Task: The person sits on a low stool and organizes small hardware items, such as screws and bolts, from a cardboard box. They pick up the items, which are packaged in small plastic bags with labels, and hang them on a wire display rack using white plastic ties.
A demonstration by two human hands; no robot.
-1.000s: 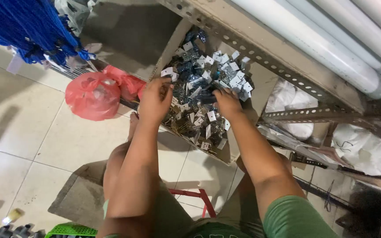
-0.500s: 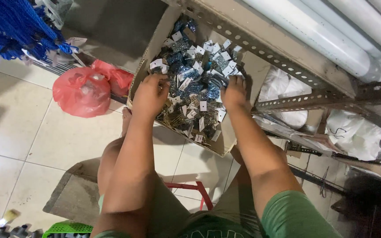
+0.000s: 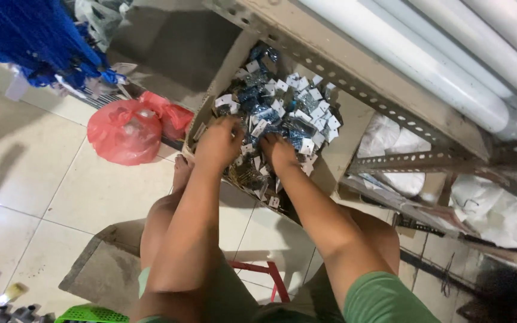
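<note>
A cardboard box (image 3: 337, 157) on the floor holds a heap of several small clear packets with white tags (image 3: 282, 107). Both hands are sunk into the near part of the heap. My left hand (image 3: 219, 143) lies on the packets at the box's left side, fingers curled down into them. My right hand (image 3: 277, 151) is close beside it, fingers buried in the packets. Whether either hand grips a packet is hidden by the heap.
A red plastic bag (image 3: 128, 131) lies on the tiled floor left of the box. Blue bundled cord (image 3: 37, 42) hangs at top left. A slotted metal shelf frame (image 3: 402, 119) crosses above the box, white tubes (image 3: 450, 54) on it. White bags (image 3: 492, 203) sit at right.
My right hand has moved left across the heap and now sits close to my left hand. Both hands are deeper in the packets.
</note>
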